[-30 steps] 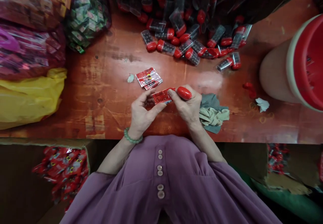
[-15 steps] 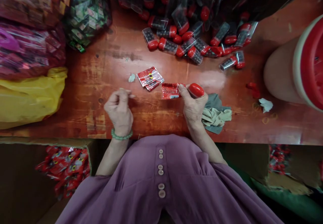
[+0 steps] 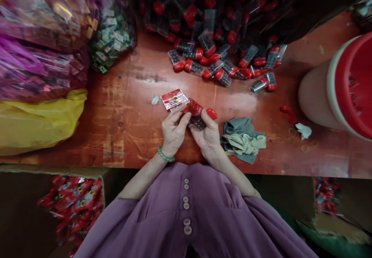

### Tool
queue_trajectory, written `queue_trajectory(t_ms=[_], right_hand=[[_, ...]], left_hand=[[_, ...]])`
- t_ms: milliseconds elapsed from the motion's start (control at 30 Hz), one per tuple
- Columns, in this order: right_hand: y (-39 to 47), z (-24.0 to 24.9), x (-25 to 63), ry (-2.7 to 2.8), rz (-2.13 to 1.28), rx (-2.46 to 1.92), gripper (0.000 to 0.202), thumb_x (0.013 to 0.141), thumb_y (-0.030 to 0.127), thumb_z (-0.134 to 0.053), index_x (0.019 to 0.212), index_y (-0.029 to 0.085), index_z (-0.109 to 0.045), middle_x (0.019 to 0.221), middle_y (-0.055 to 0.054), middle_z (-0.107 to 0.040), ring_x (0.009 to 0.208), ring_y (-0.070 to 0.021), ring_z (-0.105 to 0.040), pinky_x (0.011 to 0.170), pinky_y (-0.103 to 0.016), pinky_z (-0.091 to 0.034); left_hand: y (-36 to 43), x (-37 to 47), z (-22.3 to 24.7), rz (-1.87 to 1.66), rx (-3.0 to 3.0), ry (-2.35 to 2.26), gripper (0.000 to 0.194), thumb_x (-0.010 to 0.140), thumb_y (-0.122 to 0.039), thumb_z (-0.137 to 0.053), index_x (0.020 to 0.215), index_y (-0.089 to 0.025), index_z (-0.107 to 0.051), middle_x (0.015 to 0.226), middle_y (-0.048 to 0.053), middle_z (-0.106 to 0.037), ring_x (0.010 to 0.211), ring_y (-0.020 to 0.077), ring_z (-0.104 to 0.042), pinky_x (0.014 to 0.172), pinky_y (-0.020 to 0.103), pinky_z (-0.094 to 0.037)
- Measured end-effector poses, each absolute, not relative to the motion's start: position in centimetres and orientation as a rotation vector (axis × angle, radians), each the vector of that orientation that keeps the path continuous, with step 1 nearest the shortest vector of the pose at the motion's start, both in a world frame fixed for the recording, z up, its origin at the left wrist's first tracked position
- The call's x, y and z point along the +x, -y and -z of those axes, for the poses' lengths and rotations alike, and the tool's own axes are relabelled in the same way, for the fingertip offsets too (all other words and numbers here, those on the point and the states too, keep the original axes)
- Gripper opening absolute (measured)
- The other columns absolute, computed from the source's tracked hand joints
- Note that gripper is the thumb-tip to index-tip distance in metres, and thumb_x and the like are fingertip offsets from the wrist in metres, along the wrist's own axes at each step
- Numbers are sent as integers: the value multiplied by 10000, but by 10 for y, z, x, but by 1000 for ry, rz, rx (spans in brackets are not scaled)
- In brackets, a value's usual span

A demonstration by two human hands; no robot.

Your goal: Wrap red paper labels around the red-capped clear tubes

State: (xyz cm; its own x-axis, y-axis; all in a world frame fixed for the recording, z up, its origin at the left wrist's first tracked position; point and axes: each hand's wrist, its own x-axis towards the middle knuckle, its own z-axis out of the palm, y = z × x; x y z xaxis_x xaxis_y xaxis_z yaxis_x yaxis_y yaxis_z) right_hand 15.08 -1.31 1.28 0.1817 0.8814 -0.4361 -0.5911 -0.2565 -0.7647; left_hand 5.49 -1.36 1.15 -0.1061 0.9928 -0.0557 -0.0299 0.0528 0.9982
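Both my hands meet over the table. My left hand (image 3: 173, 132) is closed, pinching the near end of a small red printed packet (image 3: 194, 107). My right hand (image 3: 209, 137) is closed around a clear red-capped tube (image 3: 212, 113) with dark round pieces inside, its thumb against the far end of the packet. The packet lies over the tube, and whether the tube is partly inside it I cannot tell. Just beyond my left fingers lies a small stack of red printed packets (image 3: 173, 97). A crumpled grey-green cloth (image 3: 244, 139) is beside my right wrist.
Many red-capped tubes (image 3: 215, 71) spread across the back of the table. Full plastic bags (image 3: 43, 68) and a yellow bag (image 3: 40, 122) line the left. A bucket with a red rim (image 3: 316, 91) stands right. Below the left edge, a carton holds red packets (image 3: 78, 203).
My left hand has moved right and taken hold of the packet. My right hand has come left and the tube has turned, its dark contents now showing. The view has tilted slightly.
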Motion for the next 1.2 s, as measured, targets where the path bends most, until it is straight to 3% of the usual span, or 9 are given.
queue_trajectory(t_ms=[100, 267, 367, 533, 700, 867, 1033, 1200], right_hand=[[13, -10, 150, 307, -1514, -1132, 232, 742, 476, -710, 796, 254, -665, 895, -17, -746, 961, -199, -682, 887, -363, -580], [14, -12, 149, 123, -1592, -1024, 99, 734, 306, -732, 804, 248, -692, 837, 24, -752, 874, -150, -692, 913, -295, -574], [16, -16, 148, 78, -1645, -913, 61, 739, 261, -735, 773, 233, -693, 811, 35, -759, 828, -128, -699, 902, -256, -574], [18, -18, 147, 27, -1646, -896, 82, 699, 207, -753, 766, 230, -710, 816, 37, -763, 781, -116, -691, 772, -225, -592], [24, -15, 157, 187, -1681, -1075, 160, 720, 328, -769, 799, 216, -688, 716, 35, -690, 612, -92, -608, 562, -208, -517], [33, -25, 187, 721, -1489, -1357, 327, 805, 456, -725, 1009, 215, -641, 654, 64, -571, 497, -58, -495, 452, -181, -372], [34, -65, 215, 1298, -1164, -1516, 327, 899, 444, -639, 1144, 256, -531, 809, 40, -562, 557, -81, -515, 523, -232, -453], [22, -99, 224, 2028, -773, -1355, 201, 919, 369, -641, 1072, 240, -654, 975, -44, -645, 888, -180, -619, 794, -331, -524]], left_hand=[[12, 53, -10, -1288, 1111, -1265, 315, 845, -398, -700, 1099, -213, -726, 1197, 70, -731, 1125, 203, -672, 1040, 379, -516], [10, 49, -10, -1349, 1229, -1210, 164, 843, -306, -709, 964, -213, -770, 1045, 53, -775, 1000, 180, -716, 987, 354, -554], [10, 49, -9, -1403, 1204, -1156, 248, 800, -287, -756, 1040, -226, -765, 1061, 47, -776, 1006, 194, -724, 976, 352, -566], [9, 48, -6, -1468, 1250, -1084, 200, 836, -267, -728, 1029, -248, -773, 1042, 39, -781, 973, 177, -735, 950, 345, -587], [7, 40, -9, -1494, 1322, -1099, 170, 838, -251, -733, 1002, -248, -778, 999, 32, -788, 913, 158, -745, 862, 305, -616], [5, 28, -9, -1489, 1553, -1126, 206, 786, -214, -784, 992, -205, -774, 972, 60, -786, 891, 167, -739, 819, 291, -608], [8, 23, -6, -1433, 1703, -1076, 160, 796, -196, -754, 956, -184, -760, 929, 72, -782, 861, 173, -729, 809, 315, -599], [13, 18, -6, -1289, 1773, -1012, 147, 828, -138, -662, 951, -168, -737, 920, 71, -775, 848, 172, -718, 791, 319, -581]])
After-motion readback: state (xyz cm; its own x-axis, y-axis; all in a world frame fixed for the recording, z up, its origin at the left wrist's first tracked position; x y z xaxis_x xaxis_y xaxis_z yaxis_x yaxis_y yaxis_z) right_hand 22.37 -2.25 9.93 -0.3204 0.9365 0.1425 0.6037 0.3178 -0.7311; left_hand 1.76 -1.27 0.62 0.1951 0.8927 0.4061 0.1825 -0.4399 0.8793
